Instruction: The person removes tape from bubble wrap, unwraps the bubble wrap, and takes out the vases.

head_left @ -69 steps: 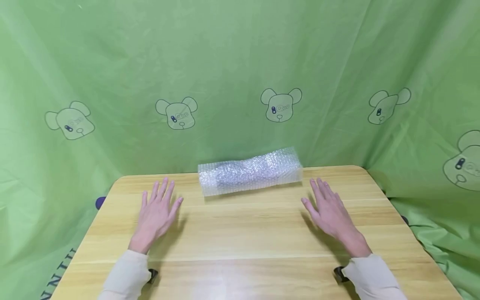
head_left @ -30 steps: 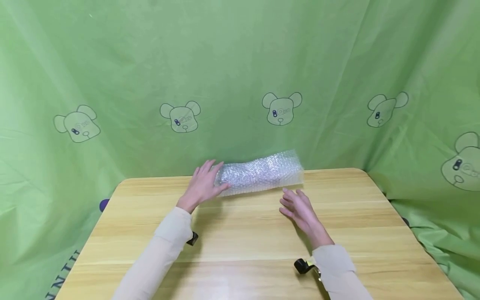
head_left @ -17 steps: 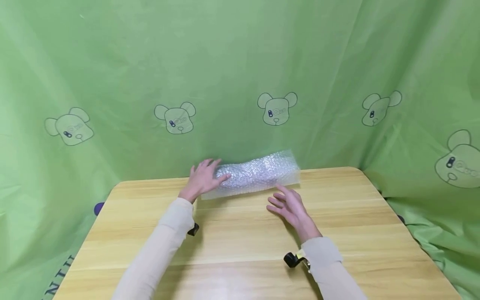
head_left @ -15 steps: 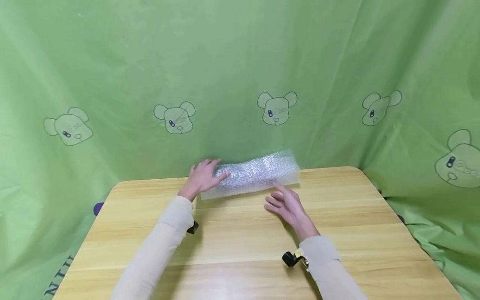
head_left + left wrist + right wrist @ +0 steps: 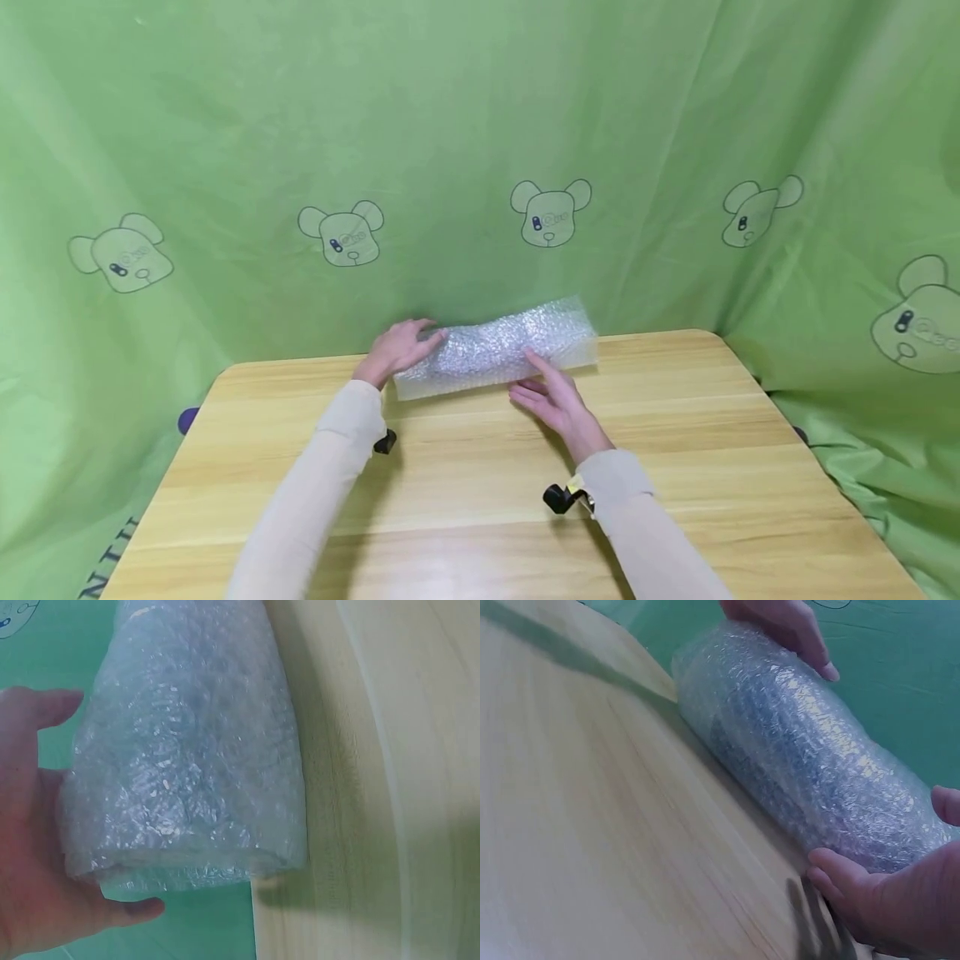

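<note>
A roll of bubble wrap (image 5: pixel 495 346) lies along the far edge of the table, something bluish showing faintly through it. My left hand (image 5: pixel 397 350) is at the roll's left end, its fingers reaching over the far side. In the left wrist view that hand (image 5: pixel 34 847) lies beside the bubble wrap (image 5: pixel 184 750), the digits spread and not closed round it. My right hand (image 5: pixel 558 404) is at the near side, thumb over the wrap and fingers low by the table. The right wrist view has these fingers (image 5: pixel 844 874) at the lower side of the wrap.
The wooden table (image 5: pixel 465 467) has rounded far corners. Green cloth (image 5: pixel 450 150) printed with bear heads hangs directly behind and at both sides. A small black device (image 5: pixel 558 498) is on the right wrist and another black device (image 5: pixel 386 442) on the left.
Both hands have come inward from flat poses at the table's sides to the bubble wrap. Over the last half second the right hand moved left and forward to it. The roll has hardly moved.
</note>
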The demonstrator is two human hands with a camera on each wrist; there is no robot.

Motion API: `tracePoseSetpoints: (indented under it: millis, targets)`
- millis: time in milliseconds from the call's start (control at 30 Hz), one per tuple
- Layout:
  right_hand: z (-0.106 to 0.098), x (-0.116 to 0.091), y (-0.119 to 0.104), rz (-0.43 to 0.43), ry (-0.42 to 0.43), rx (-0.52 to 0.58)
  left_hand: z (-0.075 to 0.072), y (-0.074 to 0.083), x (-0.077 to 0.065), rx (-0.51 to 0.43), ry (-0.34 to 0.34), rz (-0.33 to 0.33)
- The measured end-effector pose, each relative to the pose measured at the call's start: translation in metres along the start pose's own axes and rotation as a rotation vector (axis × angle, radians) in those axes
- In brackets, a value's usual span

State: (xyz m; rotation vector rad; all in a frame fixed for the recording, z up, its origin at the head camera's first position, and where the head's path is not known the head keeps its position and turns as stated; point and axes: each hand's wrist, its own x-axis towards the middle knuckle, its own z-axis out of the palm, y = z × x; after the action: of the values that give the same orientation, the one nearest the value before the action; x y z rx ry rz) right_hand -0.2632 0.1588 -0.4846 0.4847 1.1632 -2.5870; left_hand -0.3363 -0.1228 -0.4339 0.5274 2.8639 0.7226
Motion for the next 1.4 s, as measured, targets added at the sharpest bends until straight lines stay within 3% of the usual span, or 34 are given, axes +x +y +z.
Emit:
tracePoseSetpoints:
  millis: [333,633,933,1233,1400]
  targets:
    - [0.012,0.006,0.005,-0.013,0.012,-0.006,-0.007,-0.004,0.0,-0.018,-0.067,0.02]
    - [0.015,0.008,0.007,-0.033,0.02,-0.007,-0.008,-0.003,-0.005,-0.009,-0.072,0.038]
    - [0.011,0.011,0.014,-0.051,0.039,0.003,-0.003,0.002,-0.012,-0.098,-0.122,0.023]
    - [0.004,0.01,0.012,-0.052,0.033,-0.074,0.006,0.007,-0.023,-0.129,-0.124,0.057]
    - [0.0,0.006,0.01,-0.043,0.047,-0.113,0.006,0.014,-0.029,-0.073,-0.141,0.094]
